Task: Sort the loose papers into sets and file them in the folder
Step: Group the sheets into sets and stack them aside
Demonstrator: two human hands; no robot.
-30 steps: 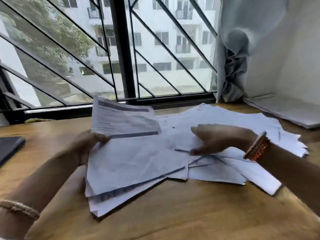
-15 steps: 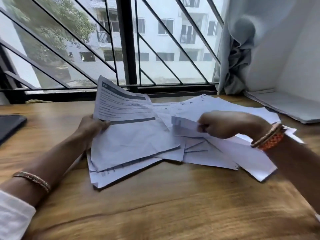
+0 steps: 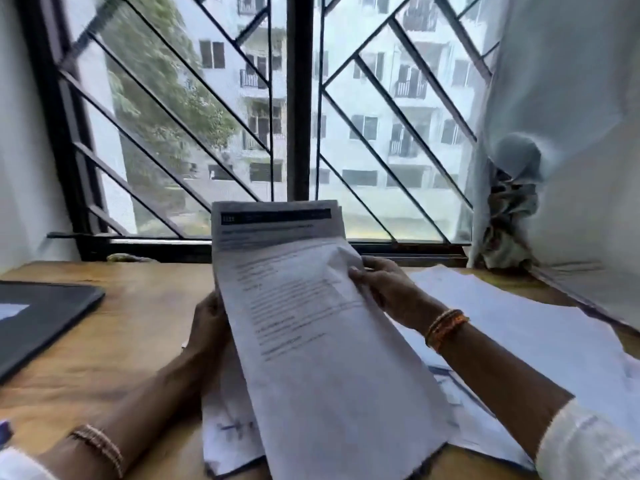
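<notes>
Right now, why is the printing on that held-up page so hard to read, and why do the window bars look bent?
Head view: the raised sheet is backlit by the bright window, so its face sits in shade, and motion blur smears the text. The wide-angle lens bows the bars and the table edges. Both hands look soft too.

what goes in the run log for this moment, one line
stage: sorting | left hand: holds sheets | right hand: pinches sheets' right edge | loose papers: on table | folder: untouched
</notes>
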